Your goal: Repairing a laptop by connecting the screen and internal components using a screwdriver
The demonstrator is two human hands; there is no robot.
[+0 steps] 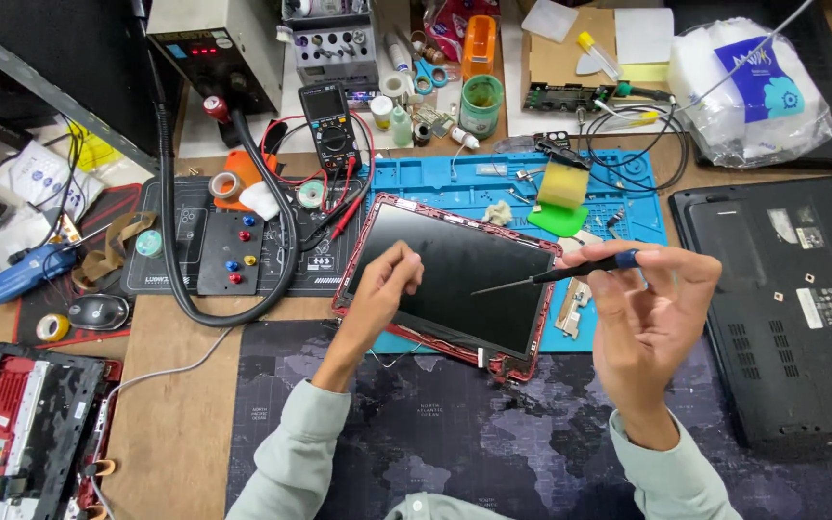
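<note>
A dark laptop screen panel [455, 274] in a red frame lies tilted on a blue work mat [455, 183]. My left hand [384, 289] rests over the panel's left part with fingertips pinched together; whether something tiny is held there cannot be told. My right hand [649, 313] hovers past the panel's right edge and grips a thin screwdriver [556, 274] with a black and blue handle. Its shaft points left, with the tip above the panel's glass.
A black laptop base [787, 308] lies at the right, a red opened laptop part [21, 433] at lower left. A multimeter [327, 120], a black hose [170, 221], tape rolls, a mouse [98, 311], a green sponge holder [560, 197] and a dark map mat [493, 433] surround the panel.
</note>
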